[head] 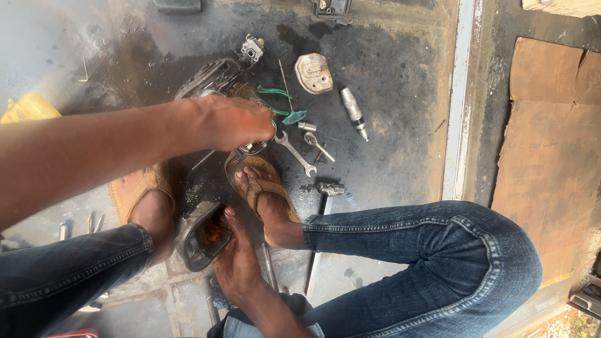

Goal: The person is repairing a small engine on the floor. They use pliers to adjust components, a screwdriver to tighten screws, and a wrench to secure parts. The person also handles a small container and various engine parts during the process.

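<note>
Engine casing (201,236) rests on the oily floor (388,81) between the sandalled feet, right hand (236,260) curled on its edge while left hand (228,122) closes around a metal part (251,148), apparently mid-disassembly, needing steady support.

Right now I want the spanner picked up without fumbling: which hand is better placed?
Left, probably. The left hand sits on the engine part right beside the spanner, while the right hand is lower down, gripping the metal housing.
</note>
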`<action>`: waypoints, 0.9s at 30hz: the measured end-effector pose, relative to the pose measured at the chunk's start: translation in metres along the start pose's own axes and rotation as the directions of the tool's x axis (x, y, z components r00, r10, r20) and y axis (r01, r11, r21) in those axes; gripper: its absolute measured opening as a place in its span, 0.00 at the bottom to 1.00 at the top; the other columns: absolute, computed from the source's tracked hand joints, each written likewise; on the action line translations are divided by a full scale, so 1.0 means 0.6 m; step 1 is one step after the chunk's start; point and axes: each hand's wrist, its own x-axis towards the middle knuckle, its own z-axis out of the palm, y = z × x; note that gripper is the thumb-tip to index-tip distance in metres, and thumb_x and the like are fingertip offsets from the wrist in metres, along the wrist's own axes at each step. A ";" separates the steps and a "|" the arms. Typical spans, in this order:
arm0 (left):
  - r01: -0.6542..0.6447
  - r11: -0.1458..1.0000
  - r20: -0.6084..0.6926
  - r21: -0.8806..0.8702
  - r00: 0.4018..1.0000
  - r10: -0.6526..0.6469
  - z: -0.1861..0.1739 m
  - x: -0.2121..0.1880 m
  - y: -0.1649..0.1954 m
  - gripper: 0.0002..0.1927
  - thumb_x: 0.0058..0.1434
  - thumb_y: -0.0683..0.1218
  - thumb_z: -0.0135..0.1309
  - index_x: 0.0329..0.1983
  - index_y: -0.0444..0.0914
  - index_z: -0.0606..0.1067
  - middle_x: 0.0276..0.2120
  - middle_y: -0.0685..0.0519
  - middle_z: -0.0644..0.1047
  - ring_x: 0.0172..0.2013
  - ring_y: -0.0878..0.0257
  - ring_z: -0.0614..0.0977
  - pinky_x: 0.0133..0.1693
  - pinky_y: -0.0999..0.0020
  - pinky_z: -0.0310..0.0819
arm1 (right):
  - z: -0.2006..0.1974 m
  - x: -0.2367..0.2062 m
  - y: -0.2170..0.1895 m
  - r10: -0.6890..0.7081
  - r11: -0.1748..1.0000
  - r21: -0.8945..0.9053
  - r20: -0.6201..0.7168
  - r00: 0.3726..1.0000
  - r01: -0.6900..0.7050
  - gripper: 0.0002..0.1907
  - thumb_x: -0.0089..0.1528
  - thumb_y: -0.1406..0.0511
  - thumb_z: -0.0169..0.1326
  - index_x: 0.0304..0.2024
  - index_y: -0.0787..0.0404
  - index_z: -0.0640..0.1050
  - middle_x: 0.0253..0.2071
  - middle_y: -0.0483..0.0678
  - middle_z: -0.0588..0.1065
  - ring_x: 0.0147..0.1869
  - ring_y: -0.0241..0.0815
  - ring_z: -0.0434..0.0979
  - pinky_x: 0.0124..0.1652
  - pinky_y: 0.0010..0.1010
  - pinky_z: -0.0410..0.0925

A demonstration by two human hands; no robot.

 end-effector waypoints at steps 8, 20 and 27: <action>0.013 0.995 0.018 0.094 1.000 -0.015 -0.022 -0.012 0.009 0.07 0.63 0.35 0.51 0.43 0.33 0.76 0.41 0.44 0.80 0.46 0.54 0.85 0.51 0.64 0.82 | -0.002 0.006 0.003 0.007 1.000 0.009 -0.015 1.000 -0.007 0.25 0.66 0.53 0.54 0.60 0.59 0.71 0.52 0.46 0.74 0.58 0.38 0.76 0.58 0.30 0.72; 0.025 0.998 -0.060 -0.056 0.998 -0.028 -0.021 -0.026 -0.008 0.17 0.65 0.36 0.47 0.54 0.42 0.77 0.50 0.46 0.79 0.56 0.53 0.80 0.62 0.56 0.72 | 0.008 0.006 0.002 -0.007 0.999 -0.033 -0.038 0.999 0.005 0.28 0.65 0.52 0.56 0.59 0.63 0.70 0.51 0.48 0.75 0.57 0.39 0.77 0.56 0.30 0.74; -0.020 0.998 -0.124 -0.064 0.992 0.012 -0.008 -0.018 -0.020 0.16 0.62 0.36 0.50 0.53 0.41 0.76 0.52 0.47 0.77 0.58 0.53 0.77 0.63 0.57 0.70 | 0.005 0.008 0.004 -0.022 0.999 -0.035 -0.022 1.000 0.021 0.27 0.66 0.52 0.55 0.59 0.63 0.70 0.51 0.48 0.75 0.57 0.39 0.77 0.56 0.30 0.74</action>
